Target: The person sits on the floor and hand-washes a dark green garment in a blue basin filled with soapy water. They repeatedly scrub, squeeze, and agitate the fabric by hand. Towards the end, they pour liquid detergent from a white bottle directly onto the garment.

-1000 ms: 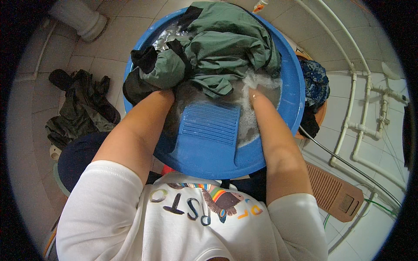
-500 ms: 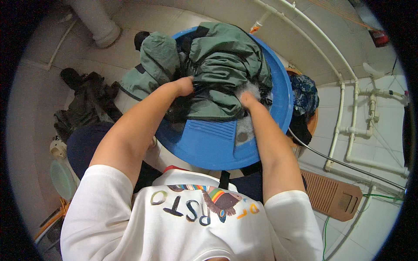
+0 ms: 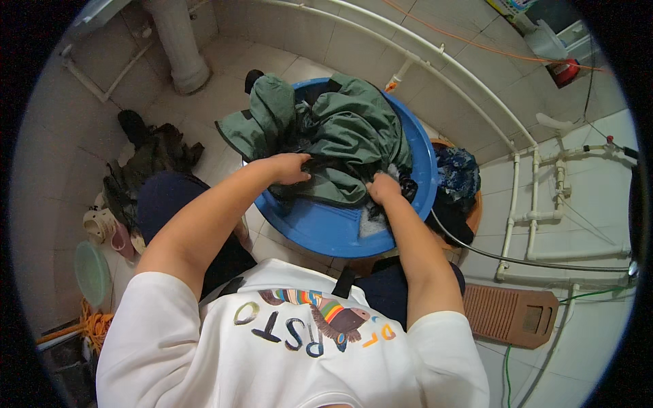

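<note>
Hands grip a green garment (image 3: 354, 139): left hand (image 3: 291, 168) and right hand (image 3: 383, 188) both clenched on it, its length running 10-to-4 o'clock across the blue basin (image 3: 320, 231).

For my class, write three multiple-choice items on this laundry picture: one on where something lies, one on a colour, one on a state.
1. Where does the brown ribbed washboard lie?
A. on the floor to the person's right
B. inside the basin
C. on the dark clothes pile

2. What colour is the round basin?
A. red
B. blue
C. white

3. What are the left hand and the right hand doing?
A. both hanging free above the basin
B. both gripping the green garment
C. one is holding the washboard

Answers:
1 A: the board rests flat on the tiles at the lower right, outside the basin.
2 B: its rim and inner wall are bright blue.
3 B: the fingers of both hands close on the near edge of the green cloth heaped in the basin.
</note>
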The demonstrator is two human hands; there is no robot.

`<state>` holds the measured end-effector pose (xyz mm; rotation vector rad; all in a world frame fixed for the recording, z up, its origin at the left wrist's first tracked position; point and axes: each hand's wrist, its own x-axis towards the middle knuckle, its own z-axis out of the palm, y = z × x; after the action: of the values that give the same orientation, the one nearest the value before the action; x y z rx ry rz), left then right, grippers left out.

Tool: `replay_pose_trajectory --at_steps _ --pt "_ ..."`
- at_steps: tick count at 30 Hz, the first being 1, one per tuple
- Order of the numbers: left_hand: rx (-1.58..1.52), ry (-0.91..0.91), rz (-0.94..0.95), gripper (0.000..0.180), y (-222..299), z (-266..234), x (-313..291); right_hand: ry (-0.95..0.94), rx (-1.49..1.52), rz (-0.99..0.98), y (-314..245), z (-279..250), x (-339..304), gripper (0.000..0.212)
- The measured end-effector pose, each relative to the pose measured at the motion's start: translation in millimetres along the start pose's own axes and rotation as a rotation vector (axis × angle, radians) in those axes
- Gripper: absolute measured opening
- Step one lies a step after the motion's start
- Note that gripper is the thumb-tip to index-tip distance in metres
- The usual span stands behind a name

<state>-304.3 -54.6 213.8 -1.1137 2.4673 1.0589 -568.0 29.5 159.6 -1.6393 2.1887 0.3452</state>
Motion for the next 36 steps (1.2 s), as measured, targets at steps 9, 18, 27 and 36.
replay_pose_trajectory --at_steps 9,18,27,36 --pt "0.092 0.063 0.134 0.063 10.5 -5.3 -15.2 -0.254 0.098 -0.111 2.8 -34.8 -23.6 0.062" --pt "-0.157 0.311 0.178 0.063 -8.7 -14.1 -8.8 0.457 0.329 -0.112 19.2 -78.5 7.6 0.048" --pt "-0.048 0.761 -0.491 0.080 -32.9 -52.7 32.2 0.230 0.370 0.038 -9.7 -38.6 63.5 0.106" --pt "-0.148 0.220 -0.191 0.085 -22.3 5.0 57.9 -0.134 0.135 -0.173 -10.9 -76.0 33.3 0.051"
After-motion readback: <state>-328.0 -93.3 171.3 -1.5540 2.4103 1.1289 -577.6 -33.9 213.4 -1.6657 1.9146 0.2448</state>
